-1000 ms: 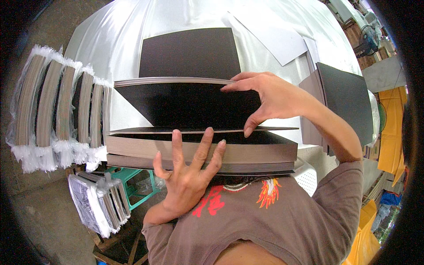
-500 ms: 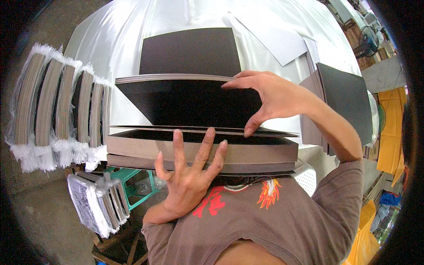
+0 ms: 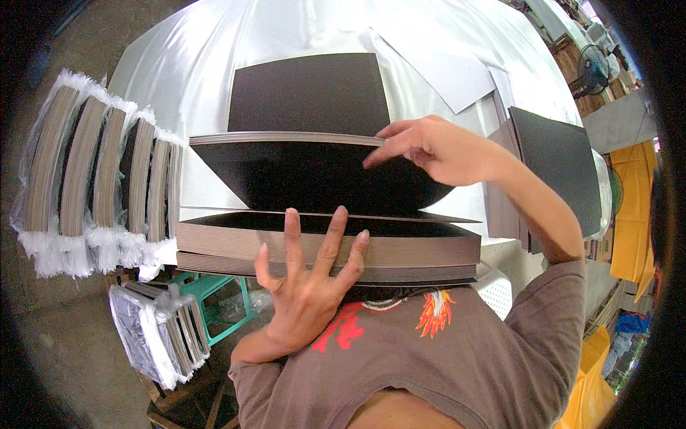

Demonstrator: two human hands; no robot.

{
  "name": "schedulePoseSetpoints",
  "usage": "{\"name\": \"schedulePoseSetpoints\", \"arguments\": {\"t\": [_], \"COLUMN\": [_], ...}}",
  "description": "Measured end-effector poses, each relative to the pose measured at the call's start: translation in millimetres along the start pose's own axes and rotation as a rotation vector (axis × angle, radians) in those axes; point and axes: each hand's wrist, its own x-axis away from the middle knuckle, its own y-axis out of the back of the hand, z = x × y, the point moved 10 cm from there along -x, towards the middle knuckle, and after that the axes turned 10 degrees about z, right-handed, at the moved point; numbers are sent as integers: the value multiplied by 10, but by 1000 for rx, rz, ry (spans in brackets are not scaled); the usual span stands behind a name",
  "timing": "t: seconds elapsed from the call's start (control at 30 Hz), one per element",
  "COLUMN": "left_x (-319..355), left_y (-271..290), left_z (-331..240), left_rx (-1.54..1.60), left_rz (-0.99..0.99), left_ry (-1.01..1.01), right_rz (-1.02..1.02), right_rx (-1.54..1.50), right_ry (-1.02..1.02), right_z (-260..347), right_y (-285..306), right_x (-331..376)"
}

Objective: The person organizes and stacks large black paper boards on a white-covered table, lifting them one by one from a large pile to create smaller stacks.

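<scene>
Black boards stand lifted between two hands on a crowded white worktop

A thick stack of black boards with grey-brown edges point(image 3: 400, 247) lies at the near side of the white-covered worktop point(image 3: 168, 68), right against the person's shirt point(image 3: 429, 357). Just beyond it a sheaf of black boards point(image 3: 307, 171) tilts up, its dark face toward the person. The left hand point(image 3: 307, 300) is spread, its fingers apart, lying across the front of the stack and hiding part of its edges. The right hand point(image 3: 443, 150) is at the sheaf's upper right end, one finger at the top edge and another across the dark face; I cannot tell whether they pinch it.

The sheaf covers the near end of another black board point(image 3: 307, 93) lying behind. Farther right are a loose white sheet point(image 3: 443, 71) and a pile of black boards point(image 3: 557, 171), the latter partly blocked by the right forearm. Plastic-wrapped bundles point(image 3: 76, 164) line the left side, close to the stack's end. Below them are more wrapped bundles point(image 3: 161, 329) beside a teal stool point(image 3: 205, 287). A fan point(image 3: 592, 70) and yellow sheeting point(image 3: 632, 207) show at the far right.
</scene>
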Motion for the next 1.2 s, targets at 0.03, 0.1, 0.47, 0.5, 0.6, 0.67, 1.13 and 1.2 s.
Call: {"name": "schedulePoseSetpoints", "arguments": {"t": [0.03, 0.1, 0.47, 0.5, 0.6, 0.67, 1.13, 1.2], "left_x": [-4, -9, 32, 30, 31, 23, 0, -5], "left_y": [4, -12, 25, 21, 18, 16, 4, 1], "left_z": [4, 18, -5, -8, -13, -15, -8, -2], "left_rx": [-6, 26, -89, -86, -86, -92, -84, -83], "left_rz": [3, 18, -54, -49, -35, -31, -12, -13], "left_ry": [1, 15, 19, 16, 17, 17, 10, 12], "right_rz": [-34, -121, -157, -152, -127, -170, -151, -110], "right_rx": [-12, -72, -159, -138, -189, -93, -165, -110], "right_ry": [-73, -115, 15, 6, -47, -8, 61, 116], "right_z": [16, 7, 49, 39, 34, 116, -30, 28], "right_y": [8, -6, 19, 6, -11, -1, 92, 68], "right_x": [9, 9, 43, 49, 23, 50, 3, 23]}}
